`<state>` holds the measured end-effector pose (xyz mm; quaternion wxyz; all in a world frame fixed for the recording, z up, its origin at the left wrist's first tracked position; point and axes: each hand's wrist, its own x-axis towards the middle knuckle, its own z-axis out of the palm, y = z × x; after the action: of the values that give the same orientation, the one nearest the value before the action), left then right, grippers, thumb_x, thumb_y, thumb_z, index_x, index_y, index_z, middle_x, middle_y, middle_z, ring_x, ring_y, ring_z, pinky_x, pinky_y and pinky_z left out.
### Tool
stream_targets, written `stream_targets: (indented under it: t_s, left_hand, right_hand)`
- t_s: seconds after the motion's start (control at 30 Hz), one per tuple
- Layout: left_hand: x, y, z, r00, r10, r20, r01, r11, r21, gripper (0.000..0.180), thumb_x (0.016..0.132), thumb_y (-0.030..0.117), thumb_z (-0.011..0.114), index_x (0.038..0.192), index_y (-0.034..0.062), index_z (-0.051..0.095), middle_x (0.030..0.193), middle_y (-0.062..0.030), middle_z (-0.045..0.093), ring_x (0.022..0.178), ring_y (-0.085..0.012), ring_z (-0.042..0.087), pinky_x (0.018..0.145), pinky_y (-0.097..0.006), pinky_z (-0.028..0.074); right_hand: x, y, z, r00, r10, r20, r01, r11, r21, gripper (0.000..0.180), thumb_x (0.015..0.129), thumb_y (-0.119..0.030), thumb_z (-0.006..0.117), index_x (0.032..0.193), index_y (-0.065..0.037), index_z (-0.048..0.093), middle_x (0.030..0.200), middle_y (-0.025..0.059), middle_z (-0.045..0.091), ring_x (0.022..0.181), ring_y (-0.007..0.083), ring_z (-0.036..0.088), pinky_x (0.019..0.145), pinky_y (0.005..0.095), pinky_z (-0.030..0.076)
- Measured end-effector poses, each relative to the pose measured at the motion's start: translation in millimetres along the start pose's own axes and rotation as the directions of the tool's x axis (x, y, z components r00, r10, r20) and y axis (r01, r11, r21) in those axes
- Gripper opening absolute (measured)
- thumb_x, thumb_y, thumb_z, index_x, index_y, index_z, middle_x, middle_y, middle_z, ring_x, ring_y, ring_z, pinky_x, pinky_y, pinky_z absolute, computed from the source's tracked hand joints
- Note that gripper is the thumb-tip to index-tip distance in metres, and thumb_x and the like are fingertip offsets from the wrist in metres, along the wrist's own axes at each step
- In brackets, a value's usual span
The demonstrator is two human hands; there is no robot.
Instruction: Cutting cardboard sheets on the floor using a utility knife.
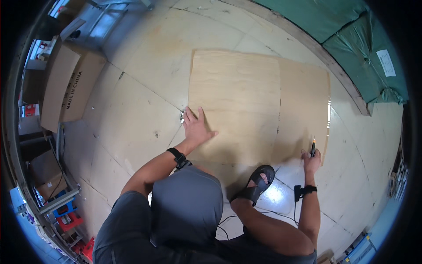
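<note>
A large flat tan sheet (235, 94), apparently cardboard, lies on the floor in front of me. A line with small dark marks divides its paler left part from its browner right part (303, 97). My left hand (196, 130) rests with spread fingers on the sheet's left edge, holding nothing. Near the lower right corner, my right hand (312, 162) is closed around a slim black pen-like tool (313, 148) with an orange collar. Its thin tip points away from me; whether it touches the sheet I cannot tell. Both wrists wear black straps.
My sandaled foot (259, 182) stands by the sheet's near edge. A black cable (272, 213) runs over the tiled floor. On the left are an open carton (74, 88) and a metal rack (59, 204) with red and blue bins. A green-covered stack (351, 48) on a wooden base fills the far right.
</note>
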<state>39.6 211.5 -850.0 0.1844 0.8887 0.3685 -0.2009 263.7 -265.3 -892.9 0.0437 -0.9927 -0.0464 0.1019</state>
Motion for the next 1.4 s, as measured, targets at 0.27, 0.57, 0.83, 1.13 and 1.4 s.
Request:
stream_targets:
  t_s: [0.27, 0.57, 0.83, 1.13, 1.4]
  left_hand:
    - [2, -25, 18, 0.978, -0.071, -0.197, 0.036, 0.983, -0.178, 0.11, 0.074, 0.047, 0.08, 0.149, -0.0094, 0.024, 0.152, -0.0368, 0.016, 0.139, -0.0509, 0.021, 0.117, -0.053, 0.023]
    - [23, -46, 43, 0.884, -0.137, -0.447, -0.057, 0.917, -0.395, 0.081, 0.082, 0.036, 0.071, 0.142, -0.0102, 0.041, 0.151, -0.0262, 0.035, 0.134, -0.0441, 0.033, 0.114, -0.048, 0.029]
    - [24, -45, 44, 0.882, -0.105, -0.46, -0.079, 0.928, -0.365, 0.074, 0.082, 0.033, 0.068, 0.141, -0.0054, 0.046, 0.151, -0.027, 0.034, 0.131, -0.0447, 0.035, 0.113, -0.049, 0.03]
    - [13, -39, 39, 0.886, -0.057, -0.46, -0.089, 0.953, -0.29, 0.069, 0.08, 0.033, 0.069, 0.139, -0.0002, 0.052, 0.151, -0.0267, 0.032, 0.13, -0.0448, 0.034, 0.112, -0.049, 0.032]
    - [30, -53, 37, 0.901, 0.062, -0.43, -0.16, 0.967, -0.196, 0.06, 0.077, 0.02, 0.064, 0.133, 0.0014, 0.058, 0.142, -0.0283, 0.045, 0.129, -0.0412, 0.045, 0.109, -0.048, 0.034]
  right_hand:
    - [-30, -171, 32, 0.965, -0.261, 0.02, 0.166, 0.668, 0.725, 0.027, 0.092, -0.014, 0.068, 0.115, -0.003, 0.062, 0.084, 0.0078, 0.062, 0.077, 0.0212, 0.059, 0.076, 0.034, 0.05]
    - [-13, -179, 39, 0.882, -0.412, 0.229, -0.029, 0.438, 0.899, 0.046, 0.1, -0.014, 0.059, 0.143, -0.001, 0.048, 0.117, -0.0031, 0.056, 0.104, 0.0085, 0.05, 0.1, 0.025, 0.037]
    - [-12, -187, 28, 0.846, -0.449, 0.288, -0.107, 0.387, 0.916, 0.054, 0.101, -0.014, 0.057, 0.15, 0.0, 0.039, 0.148, 0.0036, 0.047, 0.126, 0.0104, 0.045, 0.109, 0.0265, 0.03]
    - [-16, -178, 31, 0.863, -0.419, 0.282, -0.08, 0.438, 0.896, 0.041, 0.099, -0.009, 0.059, 0.139, -0.003, 0.053, 0.092, -0.0075, 0.046, 0.082, 0.0031, 0.043, 0.077, 0.0197, 0.04]
    - [13, -156, 41, 0.767, -0.369, 0.525, -0.244, 0.589, 0.77, 0.049, 0.103, -0.017, 0.055, 0.149, -0.006, 0.043, 0.143, -0.001, 0.05, 0.127, 0.011, 0.05, 0.103, 0.0258, 0.039]
